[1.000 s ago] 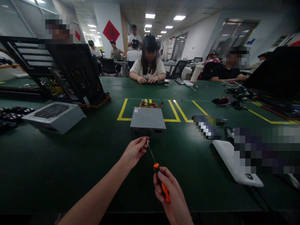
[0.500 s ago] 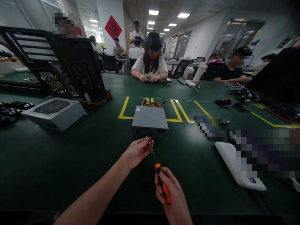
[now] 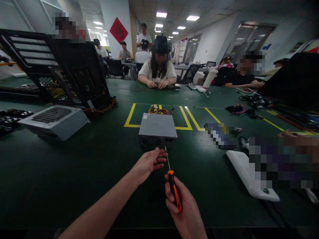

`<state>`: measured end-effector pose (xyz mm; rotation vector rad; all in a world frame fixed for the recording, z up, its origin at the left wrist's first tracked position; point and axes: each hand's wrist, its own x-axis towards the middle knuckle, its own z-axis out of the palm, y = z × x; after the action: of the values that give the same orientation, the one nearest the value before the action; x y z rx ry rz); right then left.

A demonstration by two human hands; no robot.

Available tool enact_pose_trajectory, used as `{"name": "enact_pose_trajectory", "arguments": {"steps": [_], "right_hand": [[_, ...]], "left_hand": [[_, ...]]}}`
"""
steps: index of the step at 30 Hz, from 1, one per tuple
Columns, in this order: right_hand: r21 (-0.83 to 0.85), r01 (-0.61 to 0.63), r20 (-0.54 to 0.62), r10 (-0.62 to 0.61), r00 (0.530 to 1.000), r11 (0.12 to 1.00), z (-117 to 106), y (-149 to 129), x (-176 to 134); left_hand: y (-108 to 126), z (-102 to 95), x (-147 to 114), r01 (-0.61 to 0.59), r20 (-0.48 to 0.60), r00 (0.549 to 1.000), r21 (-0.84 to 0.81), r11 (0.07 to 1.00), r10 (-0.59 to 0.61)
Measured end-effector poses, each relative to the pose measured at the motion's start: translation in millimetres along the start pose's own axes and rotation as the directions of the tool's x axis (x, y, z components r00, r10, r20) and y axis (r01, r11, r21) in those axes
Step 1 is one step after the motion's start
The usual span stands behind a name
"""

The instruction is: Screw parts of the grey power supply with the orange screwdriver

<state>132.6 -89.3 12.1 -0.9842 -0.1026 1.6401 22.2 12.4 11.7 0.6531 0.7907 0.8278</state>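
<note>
Screwdriver with an orange and black handle: found in your right hand, raised over the green surface, shaft pointing up and away from you. Your right hand is wrapped around the handle, thumb along its side. Your left hand is at the upper end of the shaft, fingers loosely curled and parted, fingertips just beside the metal. Whether those fingers touch the shaft or pinch some small item cannot be told.

Directly beyond your hands stands a grey metal box, its round fan grille and socket facing you. The screwdriver's tip overlaps that face in view; contact cannot be confirmed. Bundled wires lie behind the box, within yellow tape lines.

To your left, well apart, a second grey box with a mesh top sits near a tilted black case. To your right, a white object lies on the surface, partly masked by pixelation, with coloured cables farther off. Opposite you, a seated person has both hands at a dark item.
</note>
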Motion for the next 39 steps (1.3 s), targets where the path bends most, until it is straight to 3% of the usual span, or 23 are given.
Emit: {"name": "enact_pose_trajectory", "arguments": {"steps": [9,26,30,33,36,39], "right_hand": [[0.103,-0.031,0.045,0.027,0.999,0.994,12,-9,17],[0.152,-0.020,0.091,0.006,0.996,0.988,18,-10,29],[0.158,-0.006,0.017,0.003,1.000,0.987,21,-8,28],[0.140,-0.085,-0.045,0.092,0.995,0.987,25,-8,27],[0.162,-0.140,0.004,0.141,0.990,0.977,31,-9,26],[0.246,-0.119,0.065,0.106,0.992,0.962,36,-10,22]], "left_hand": [[-5,-1.7,2,0.005,-0.030,1.000,0.017,1.000,-0.004],[-5,2.6,2,0.006,-0.059,0.998,0.002,1.000,-0.006],[-5,3.1,0,0.004,-0.053,0.999,0.014,1.000,-0.003],[-4,4.8,-1,0.018,-0.059,0.998,0.021,1.000,-0.017],[-4,5.8,-1,0.034,-0.059,0.998,0.046,0.998,-0.031],[-5,5.0,0,0.035,-0.025,0.999,0.067,0.997,-0.034]]}}
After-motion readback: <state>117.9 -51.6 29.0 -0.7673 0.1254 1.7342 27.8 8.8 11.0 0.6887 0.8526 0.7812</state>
